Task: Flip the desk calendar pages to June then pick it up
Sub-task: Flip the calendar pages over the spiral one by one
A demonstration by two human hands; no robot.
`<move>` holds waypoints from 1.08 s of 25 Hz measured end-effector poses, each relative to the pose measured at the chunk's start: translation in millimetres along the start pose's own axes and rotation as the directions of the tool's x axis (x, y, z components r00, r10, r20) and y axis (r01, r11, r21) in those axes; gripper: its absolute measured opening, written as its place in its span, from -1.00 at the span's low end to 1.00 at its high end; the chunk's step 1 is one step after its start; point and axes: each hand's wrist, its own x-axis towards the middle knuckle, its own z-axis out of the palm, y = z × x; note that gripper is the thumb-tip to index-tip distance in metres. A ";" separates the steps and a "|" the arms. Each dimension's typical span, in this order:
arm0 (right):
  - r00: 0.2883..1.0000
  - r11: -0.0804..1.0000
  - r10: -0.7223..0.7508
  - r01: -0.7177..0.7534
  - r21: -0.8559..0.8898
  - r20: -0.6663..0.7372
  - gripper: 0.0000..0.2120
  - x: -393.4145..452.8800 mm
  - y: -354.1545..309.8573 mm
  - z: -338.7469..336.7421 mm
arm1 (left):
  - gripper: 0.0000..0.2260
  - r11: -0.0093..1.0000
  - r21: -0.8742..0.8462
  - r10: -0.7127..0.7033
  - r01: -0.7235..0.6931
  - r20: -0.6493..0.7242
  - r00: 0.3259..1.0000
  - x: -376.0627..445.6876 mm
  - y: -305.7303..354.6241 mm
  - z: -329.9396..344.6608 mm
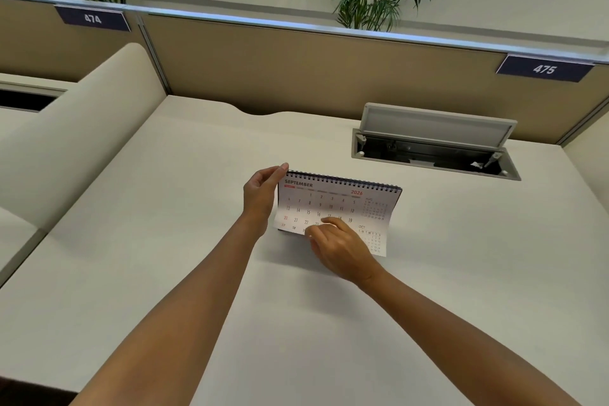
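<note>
A spiral-bound desk calendar (333, 204) stands on the white desk (197, 273), its front page reading SEPTEMBER 2026. My left hand (262, 196) holds the calendar's upper left corner by the spiral binding, thumb and fingers pinched on it. My right hand (339, 249) grips the lower edge of the front page, which is lifted and curls away from the stand. The bottom rows of dates are hidden behind my right hand.
An open cable hatch (435, 148) with its grey lid raised sits in the desk behind and right of the calendar. A tan partition (296, 76) with signs 474 and 475 closes the back. A cream divider (82, 128) rises at left. Plants stand beyond.
</note>
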 end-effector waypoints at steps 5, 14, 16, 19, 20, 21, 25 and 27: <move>0.988 0.988 0.136 -0.131 0.082 -0.065 -0.77 6.4 -20.7 -15.9 | -0.77 1.000 -0.004 -0.017 0.017 0.010 1.000 -6.2 4.0 1.3; 0.883 0.832 0.463 -0.463 0.305 0.075 -0.79 22.7 -44.0 -51.1 | -0.72 1.000 -0.027 -0.010 0.011 0.043 0.999 -5.6 15.1 -2.3; 0.833 0.758 0.530 -0.550 0.352 0.161 -0.78 26.1 -43.3 -62.4 | -0.74 1.000 -0.011 -0.007 0.008 0.065 0.998 -2.8 19.0 -2.1; 0.805 0.738 0.561 -0.591 0.326 0.190 -0.79 36.3 -38.7 -82.3 | -0.77 0.999 0.034 0.012 -0.015 0.092 0.996 -0.3 22.0 -1.4; 0.813 0.763 0.560 -0.582 0.282 0.163 -0.83 42.2 -36.3 -90.4 | -0.76 0.999 0.031 0.016 -0.019 0.087 0.996 -0.1 22.3 -1.6; 0.821 0.788 0.558 -0.570 0.234 0.121 -0.87 49.2 -33.1 -98.9 | -0.75 1.000 0.027 0.014 -0.016 0.079 0.997 -0.5 22.6 -1.6; 0.840 0.837 0.542 -0.537 0.108 -0.028 -0.80 90.6 -7.8 -127.5 | -0.73 0.999 0.049 -0.025 0.022 0.064 0.998 -1.7 21.8 -0.6; 0.861 0.863 0.505 -0.503 0.044 -0.061 -0.77 116.1 11.2 -134.6 | -0.66 0.997 0.071 -0.015 0.008 0.100 0.995 -4.1 22.5 0.3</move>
